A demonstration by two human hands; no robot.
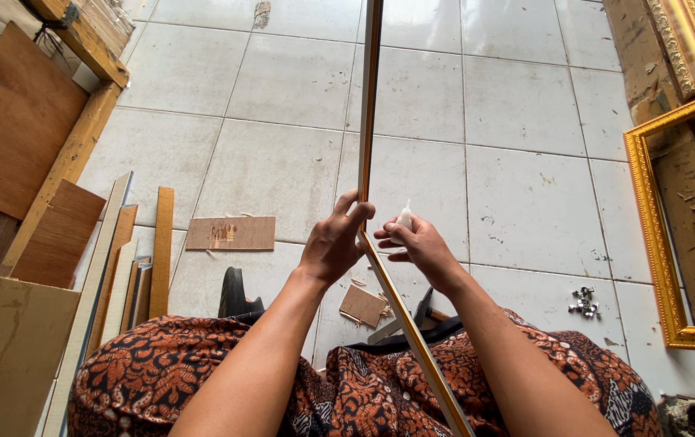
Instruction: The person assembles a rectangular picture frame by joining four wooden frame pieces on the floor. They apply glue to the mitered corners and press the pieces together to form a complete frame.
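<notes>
- At the bottom of the frame, the person's lap, in brown patterned batik cloth [161, 372], props the lower length of frame moulding [412, 340]; keeping that piece resting there would steady the corner joint.
- Just above, in the middle of the frame, the left hand [333, 243] pinches the gold-edged moulding [369, 121] between thumb and curled fingers, right where the two lengths meet at an angle. A firm, unshifting pinch looks best, so the mitred ends stay flush.
- Beside it, the right hand [420, 247] closes its fingers round a small white glue bottle [404, 217], nozzle up and touching or very near the joint. A light squeeze should do; too much would probably run down the gold face.
- On the white tiled floor [525, 186] beyond the hands lie a small plywood offcut [230, 233] at centre left and a heap of metal fasteners [584, 301] at lower right.
- Farther out, wooden strips [161, 243] lean at left, and an ornate gold picture frame [655, 243] stands at the right edge.
</notes>
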